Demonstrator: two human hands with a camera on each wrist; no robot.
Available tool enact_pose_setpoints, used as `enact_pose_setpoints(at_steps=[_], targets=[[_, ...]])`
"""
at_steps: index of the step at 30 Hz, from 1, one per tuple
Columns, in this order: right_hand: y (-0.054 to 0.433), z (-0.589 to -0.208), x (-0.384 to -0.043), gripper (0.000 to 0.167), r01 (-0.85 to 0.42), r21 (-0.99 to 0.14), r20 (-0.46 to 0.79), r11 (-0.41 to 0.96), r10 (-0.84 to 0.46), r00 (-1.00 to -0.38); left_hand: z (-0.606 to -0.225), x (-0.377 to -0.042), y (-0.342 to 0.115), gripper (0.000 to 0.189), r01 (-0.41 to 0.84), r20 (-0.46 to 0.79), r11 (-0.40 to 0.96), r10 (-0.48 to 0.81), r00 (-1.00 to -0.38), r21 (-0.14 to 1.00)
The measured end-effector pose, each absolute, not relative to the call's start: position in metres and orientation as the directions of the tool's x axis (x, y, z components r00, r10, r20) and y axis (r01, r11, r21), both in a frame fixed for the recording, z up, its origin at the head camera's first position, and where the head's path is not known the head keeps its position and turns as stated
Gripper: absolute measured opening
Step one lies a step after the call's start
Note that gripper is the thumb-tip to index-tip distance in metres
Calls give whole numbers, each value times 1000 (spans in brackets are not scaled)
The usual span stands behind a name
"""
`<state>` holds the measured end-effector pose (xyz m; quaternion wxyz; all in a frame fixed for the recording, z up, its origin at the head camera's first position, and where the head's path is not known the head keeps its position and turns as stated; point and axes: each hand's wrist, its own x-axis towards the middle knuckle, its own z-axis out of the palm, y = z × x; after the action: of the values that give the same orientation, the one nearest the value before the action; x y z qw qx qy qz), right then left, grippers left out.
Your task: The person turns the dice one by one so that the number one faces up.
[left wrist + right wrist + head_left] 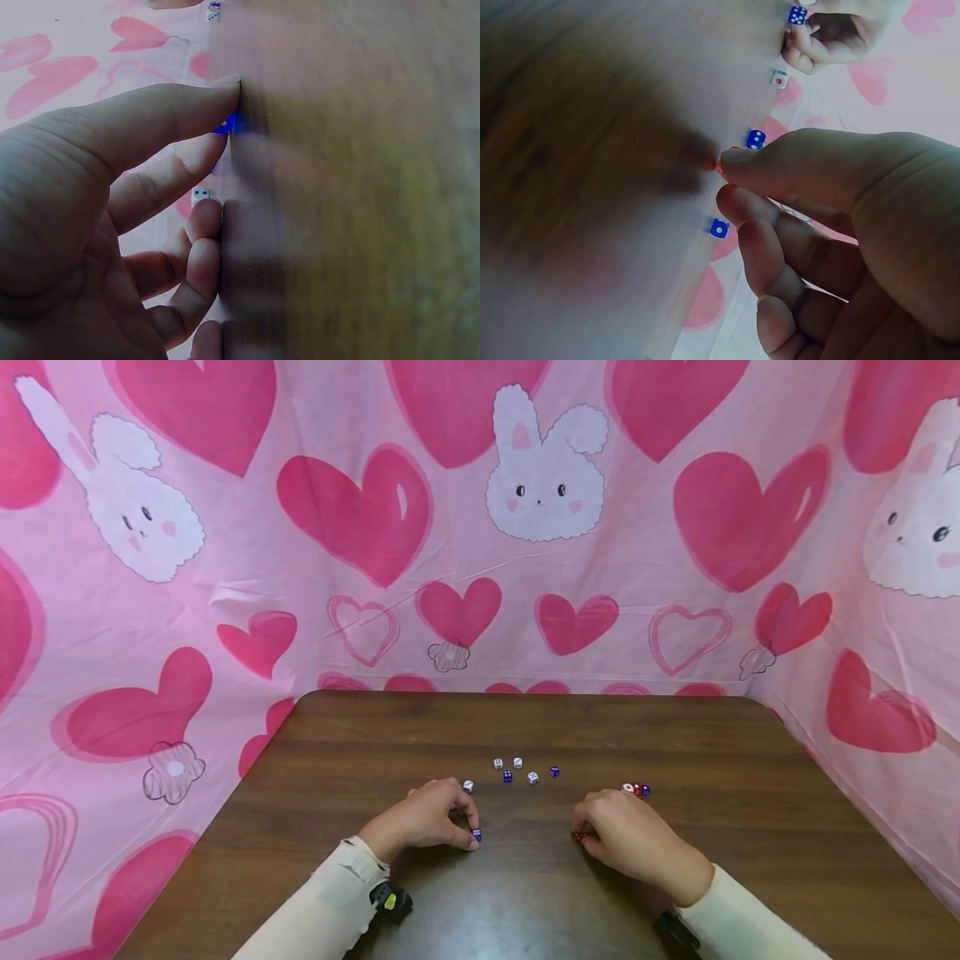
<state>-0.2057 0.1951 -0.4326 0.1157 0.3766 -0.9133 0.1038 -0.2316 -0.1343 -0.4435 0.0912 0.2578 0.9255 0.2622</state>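
Note:
My left hand (pixel 431 814) pinches a blue die (pixel 476 834) between thumb and index finger, low at the tabletop. In the left wrist view that blue die (pixel 224 124) shows between the fingertips. My right hand (pixel 637 835) pinches a red die (pixel 581 836), mostly hidden by the fingers; only an orange-red sliver of it shows in the right wrist view. Just beyond the right hand, a white die (pixel 627 788), a second red die (pixel 637 789) and another blue die (pixel 645 790) sit side by side in a row. A white die (pixel 468 786) lies beside the left hand's knuckles.
Between and beyond the hands lie several loose dice: white ones (pixel 498 763), (pixel 517 762), (pixel 532 777) and blue ones (pixel 507 776), (pixel 554 772). The brown wooden table (pixel 525 902) ends at a pink cloth backdrop (pixel 480 552) printed with hearts and rabbits.

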Motion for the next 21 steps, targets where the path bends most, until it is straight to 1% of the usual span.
enact_pose_setpoints(at_steps=[8,16,21], targets=[[196,-431,-206,19,-691,-134,278,710,-642,-714,-443,-231,-134,22,431,-30,726,527,-849,536],[201,-432,-208,21,-688,-187,257,701,-641,-723,-442,-231,-134,22,433,-31,727,528,-849,533],[203,-433,-211,21,-668,-221,227,711,-629,-744,-443,-231,-135,22,429,-35,726,528,-849,538]])
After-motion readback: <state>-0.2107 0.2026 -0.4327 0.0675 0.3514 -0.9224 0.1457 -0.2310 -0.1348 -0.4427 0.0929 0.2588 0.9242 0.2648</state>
